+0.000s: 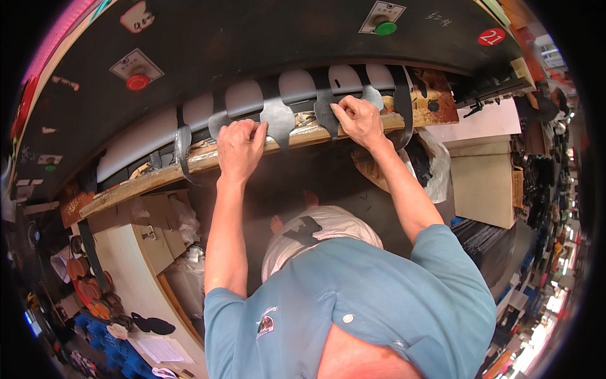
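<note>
A row of dark grey, shoe-upper-shaped cut pieces hangs over the front bar of a black machine. My left hand (240,148) is closed, its thumb and forefinger at the left edge of a shiny grey cut piece (278,120). Pinched at the right edge of a darker cut piece (326,114) is my right hand (360,121). Other cut pieces, such as a narrow one (183,145) at the left and a long one (403,101) at the right, hang beside them. Pale rounded plates (243,98) show between the pieces. The fingertips are partly hidden behind my knuckles.
The black machine panel (252,38) above carries a red button (137,82) and a green button (386,28). Below runs a worn wooden bar (151,180). Cabinets stand left (120,252) and right (483,180). Blue crates (113,347) are at lower left, a plastic bag (435,164) at right.
</note>
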Available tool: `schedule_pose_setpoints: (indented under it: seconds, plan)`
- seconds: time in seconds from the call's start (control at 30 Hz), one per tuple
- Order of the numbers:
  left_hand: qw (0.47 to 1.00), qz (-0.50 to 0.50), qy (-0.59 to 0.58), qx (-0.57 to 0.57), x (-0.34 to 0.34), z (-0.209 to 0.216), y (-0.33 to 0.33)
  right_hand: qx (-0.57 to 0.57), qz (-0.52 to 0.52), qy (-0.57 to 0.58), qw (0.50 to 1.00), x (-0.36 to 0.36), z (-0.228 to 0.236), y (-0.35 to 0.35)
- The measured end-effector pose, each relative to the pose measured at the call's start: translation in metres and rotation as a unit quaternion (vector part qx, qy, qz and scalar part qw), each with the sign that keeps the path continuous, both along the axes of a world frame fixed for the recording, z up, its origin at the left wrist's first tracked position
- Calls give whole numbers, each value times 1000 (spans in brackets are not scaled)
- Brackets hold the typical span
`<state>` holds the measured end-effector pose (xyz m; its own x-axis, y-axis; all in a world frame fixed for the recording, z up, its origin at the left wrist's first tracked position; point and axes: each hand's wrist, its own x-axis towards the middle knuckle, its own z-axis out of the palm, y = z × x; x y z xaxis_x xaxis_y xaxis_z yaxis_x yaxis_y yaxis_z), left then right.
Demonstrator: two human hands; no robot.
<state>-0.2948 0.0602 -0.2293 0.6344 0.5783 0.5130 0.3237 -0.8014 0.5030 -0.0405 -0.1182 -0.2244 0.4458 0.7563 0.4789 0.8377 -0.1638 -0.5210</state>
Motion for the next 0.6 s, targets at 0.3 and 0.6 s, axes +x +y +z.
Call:
schedule_pose_setpoints:
  seconds: [0.3,0.6]
  plan:
    - [999,-44,10,-23,-5,11,-17,16,-95,322,942,-8,16,-23]
    - [986,-30,-15,-166,23,55,66,-26,64,46,997,1,59,117]
